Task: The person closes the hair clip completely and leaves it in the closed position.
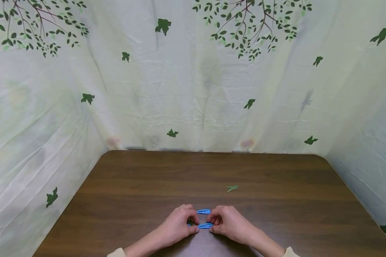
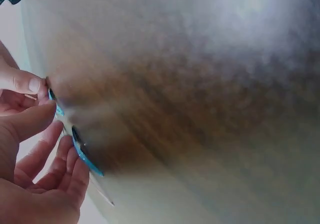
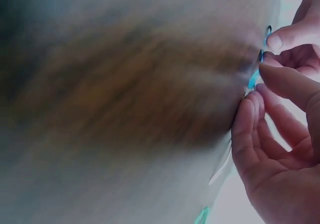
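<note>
Near the front of the wooden table [image 1: 141,200], both hands meet at a blue snap hair clip [image 1: 205,226] lying crosswise between them. My left hand [image 1: 182,223] pinches its left end with thumb and forefinger; my right hand [image 1: 229,223] grips the right end between thumb and fingers. Another blue hair clip [image 1: 203,211] lies just beyond the fingertips. A bit of blue also shows beneath the left fingers, mostly covered by them. In the right wrist view, the gripped blue clip [image 3: 254,79] is partly hidden by fingers.
Farther back, right of centre, lies a green hair clip [image 1: 232,188], perhaps two crossed. A pale curtain [image 1: 180,89] with leaf and bird prints hangs behind the table and along both sides.
</note>
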Demonstrator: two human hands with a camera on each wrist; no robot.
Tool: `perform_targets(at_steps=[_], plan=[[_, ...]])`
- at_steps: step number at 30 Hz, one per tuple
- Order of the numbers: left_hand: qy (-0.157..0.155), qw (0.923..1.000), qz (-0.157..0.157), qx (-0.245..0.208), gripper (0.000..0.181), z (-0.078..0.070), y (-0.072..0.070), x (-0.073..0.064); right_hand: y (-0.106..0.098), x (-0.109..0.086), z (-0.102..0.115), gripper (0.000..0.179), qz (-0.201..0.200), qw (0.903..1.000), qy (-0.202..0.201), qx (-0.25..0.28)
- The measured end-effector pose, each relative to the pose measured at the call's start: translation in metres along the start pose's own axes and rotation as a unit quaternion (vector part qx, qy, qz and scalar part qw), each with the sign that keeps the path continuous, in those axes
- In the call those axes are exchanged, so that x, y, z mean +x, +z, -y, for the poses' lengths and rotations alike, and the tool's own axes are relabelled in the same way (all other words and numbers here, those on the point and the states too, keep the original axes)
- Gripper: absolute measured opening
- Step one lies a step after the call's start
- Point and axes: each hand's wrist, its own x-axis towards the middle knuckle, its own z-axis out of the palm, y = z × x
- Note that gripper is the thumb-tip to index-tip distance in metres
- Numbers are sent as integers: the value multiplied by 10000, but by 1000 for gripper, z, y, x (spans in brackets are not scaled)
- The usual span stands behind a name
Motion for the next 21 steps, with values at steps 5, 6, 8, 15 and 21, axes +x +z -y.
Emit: perform_targets(at_steps=[5, 6, 8, 15, 21], plan=[[154, 9998, -43, -131, 14, -2, -2, -1, -4, -6, 0, 17, -12, 9986, -141, 511], [163, 9997, -64, -171, 14, -3, -2, -1, -5, -7, 0, 17, -54, 9982, -190, 570], [162, 9994, -93, -283, 14, -4, -2, -1, -9, -9, 1, 17, -150, 9975, -283, 631], [64, 9971, -261, -716, 16, -7, -4, 3, -19, -14, 3, 20, -251, 9971, -215, 692], [174, 9949, -545, -832, 16, -9, -5, 11, -29, -20, 3, 21, -437, 9977, -279, 437]])
